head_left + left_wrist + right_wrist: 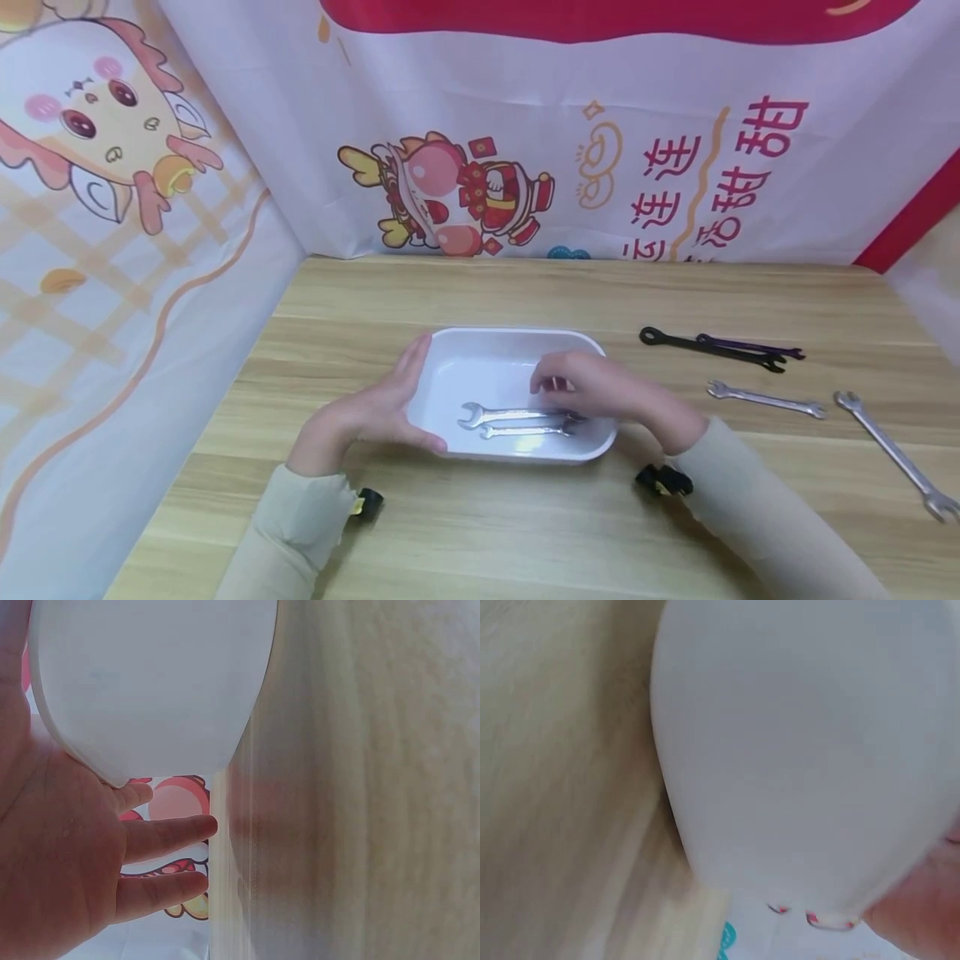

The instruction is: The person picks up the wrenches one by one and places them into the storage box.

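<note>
A white tray (472,375) lies on the table, with two silver open-end wrenches inside near its front wall: a larger wrench (510,413) and a smaller wrench (525,431). My left hand (378,408) rests against the tray's left end, thumb at the front corner, fingers spread toward the back. In the left wrist view those fingers (169,838) are straight beside the tray's outer wall (157,682). Over the tray's right part is my right hand (592,385), fingers loosely bent, with no object visible in them. It partly covers the wrenches' right ends.
To the right of the tray lie a black combination wrench (708,348), a thin dark purple wrench (753,346), a short silver wrench (767,400) and a long silver wrench (896,450). A printed cloth (465,83) hangs behind the wooden table (450,533).
</note>
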Demonstrator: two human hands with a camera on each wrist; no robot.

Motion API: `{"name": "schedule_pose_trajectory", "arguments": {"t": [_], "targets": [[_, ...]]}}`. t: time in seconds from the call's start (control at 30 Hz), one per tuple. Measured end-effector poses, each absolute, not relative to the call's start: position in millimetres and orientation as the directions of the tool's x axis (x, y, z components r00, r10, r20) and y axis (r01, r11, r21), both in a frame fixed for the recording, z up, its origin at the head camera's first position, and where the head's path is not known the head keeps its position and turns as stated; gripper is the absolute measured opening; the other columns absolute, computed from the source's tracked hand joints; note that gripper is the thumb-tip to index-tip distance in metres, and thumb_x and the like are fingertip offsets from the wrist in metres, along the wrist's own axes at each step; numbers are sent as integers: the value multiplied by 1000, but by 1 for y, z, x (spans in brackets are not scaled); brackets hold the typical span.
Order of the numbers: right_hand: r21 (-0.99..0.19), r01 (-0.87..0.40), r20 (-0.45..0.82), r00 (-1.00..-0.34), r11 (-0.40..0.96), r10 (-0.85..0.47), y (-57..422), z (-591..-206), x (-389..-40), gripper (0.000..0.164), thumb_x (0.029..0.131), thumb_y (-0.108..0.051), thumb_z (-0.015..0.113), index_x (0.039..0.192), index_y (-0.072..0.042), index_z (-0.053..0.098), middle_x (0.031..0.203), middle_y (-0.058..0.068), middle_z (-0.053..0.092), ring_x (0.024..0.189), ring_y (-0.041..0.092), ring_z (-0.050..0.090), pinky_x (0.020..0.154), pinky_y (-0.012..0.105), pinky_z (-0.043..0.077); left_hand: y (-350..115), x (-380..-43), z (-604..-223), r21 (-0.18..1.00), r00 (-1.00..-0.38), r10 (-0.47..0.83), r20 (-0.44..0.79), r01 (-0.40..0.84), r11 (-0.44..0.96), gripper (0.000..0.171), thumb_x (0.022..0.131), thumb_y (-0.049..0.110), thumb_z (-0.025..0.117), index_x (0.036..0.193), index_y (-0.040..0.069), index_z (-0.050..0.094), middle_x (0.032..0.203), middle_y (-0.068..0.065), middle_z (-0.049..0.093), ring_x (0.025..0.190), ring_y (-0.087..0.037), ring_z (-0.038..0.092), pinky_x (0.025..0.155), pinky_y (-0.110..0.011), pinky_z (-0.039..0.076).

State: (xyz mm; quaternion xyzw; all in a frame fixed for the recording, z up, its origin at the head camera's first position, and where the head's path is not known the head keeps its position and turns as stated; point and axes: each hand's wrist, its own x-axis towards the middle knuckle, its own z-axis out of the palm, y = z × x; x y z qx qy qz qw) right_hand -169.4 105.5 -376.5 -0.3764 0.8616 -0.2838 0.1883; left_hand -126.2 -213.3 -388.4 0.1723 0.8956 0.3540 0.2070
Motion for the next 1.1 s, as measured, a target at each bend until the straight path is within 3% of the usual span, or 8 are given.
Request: {"name": "schedule_pose_trajectory", "arguments": {"t": [0.37,0.67,0.9,1.1], "targets": [[-634,-562,-10,-681,532,-732,141,-358,-149,17,94,-16,69,110,-16,70,103,-2,71,91,7,62,79,24,56,-211,-124,-394,712,-849,461,-258,155,685,151,59,47,94,158,18,-16,167,-11,-13,154,-37,4,122,-58,16],[-595,-576,133,-758,560,-638,177,-346,-138,16,92,-12,70,107,-16,71,96,-7,68,84,5,58,74,23,57,-214,-125,-395,719,-855,474,-212,192,668,148,60,38,95,159,15,-14,166,-12,-9,152,-35,8,123,-56,16],[-525,-576,186,-797,627,-575,210,-338,-138,16,92,-14,71,106,-21,72,88,-13,66,80,2,56,70,23,57,-215,-126,-393,710,-854,469,-223,188,679,149,61,38,94,158,13,-16,166,-12,-12,153,-36,5,123,-56,15],[-513,-565,220,-814,646,-537,237,-334,-141,18,92,-13,70,108,-21,71,92,-12,65,81,1,55,68,20,55,-215,-128,-392,711,-852,478,-213,201,674,150,60,42,94,158,13,-16,166,-14,-11,152,-37,6,123,-57,15]]}}
